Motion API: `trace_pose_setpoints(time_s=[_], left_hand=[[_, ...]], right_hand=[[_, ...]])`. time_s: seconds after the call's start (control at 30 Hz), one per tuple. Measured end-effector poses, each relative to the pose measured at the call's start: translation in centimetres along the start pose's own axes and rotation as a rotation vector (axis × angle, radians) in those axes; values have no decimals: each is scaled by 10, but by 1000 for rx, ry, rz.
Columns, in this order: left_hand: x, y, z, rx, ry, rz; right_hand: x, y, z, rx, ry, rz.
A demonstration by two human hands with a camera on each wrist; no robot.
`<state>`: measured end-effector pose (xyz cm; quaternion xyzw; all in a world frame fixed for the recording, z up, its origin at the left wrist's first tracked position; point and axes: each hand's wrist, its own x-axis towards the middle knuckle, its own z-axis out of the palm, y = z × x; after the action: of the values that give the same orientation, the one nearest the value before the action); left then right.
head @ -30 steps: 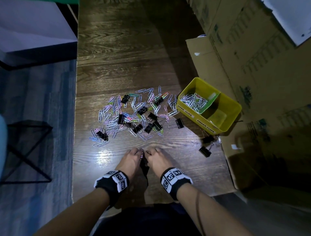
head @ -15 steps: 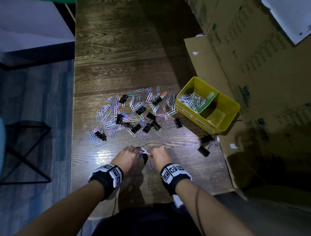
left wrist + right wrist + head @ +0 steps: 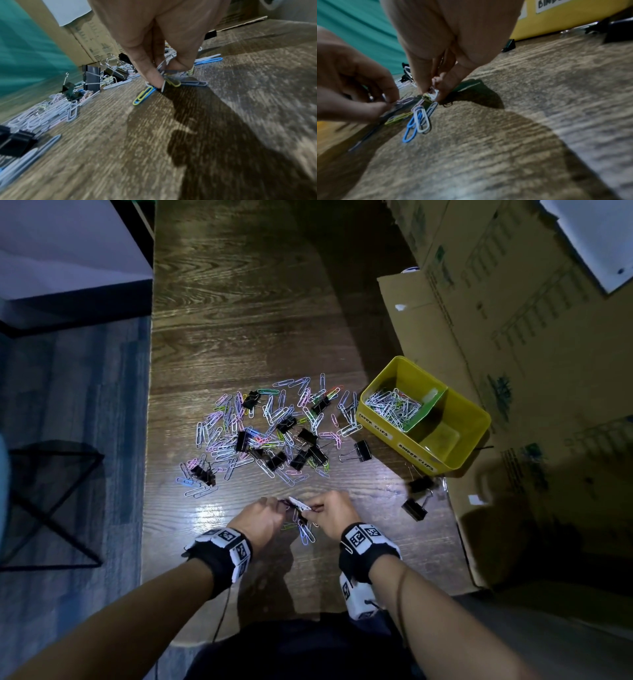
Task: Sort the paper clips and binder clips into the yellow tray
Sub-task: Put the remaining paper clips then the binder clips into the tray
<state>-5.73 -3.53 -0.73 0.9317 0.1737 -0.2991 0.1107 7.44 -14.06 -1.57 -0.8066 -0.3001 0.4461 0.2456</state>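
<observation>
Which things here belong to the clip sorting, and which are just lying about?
Job:
- yellow tray
- mixed clip pile
- stray binder clips
- tangled paper clips, pinched by left hand and right hand

Lying about:
- cardboard boxes
- black wire stand

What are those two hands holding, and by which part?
Both pinch a small tangle of paper clips at fingertip level: the left hand holds its left end, the right hand its right end. Some clips dangle below, unheld.
</observation>
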Motion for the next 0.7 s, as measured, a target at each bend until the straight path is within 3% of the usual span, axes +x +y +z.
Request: trace_pose_setpoints(time_s=[0.23,0.37,0.53,0.7], left_hand=[[5,-19,-5,-189,129,-5],[3,-33,-20,-503,245,-56],[14,-31,-59,-1082,194,-215],[46,7,-138,-1332,316,-80]], right_hand=[[2,8,-13,339,77,70],[0,13,-31,503,177,76],[-13,6,-72,625,292,26],[-20,-17,-125,761,451,-93]])
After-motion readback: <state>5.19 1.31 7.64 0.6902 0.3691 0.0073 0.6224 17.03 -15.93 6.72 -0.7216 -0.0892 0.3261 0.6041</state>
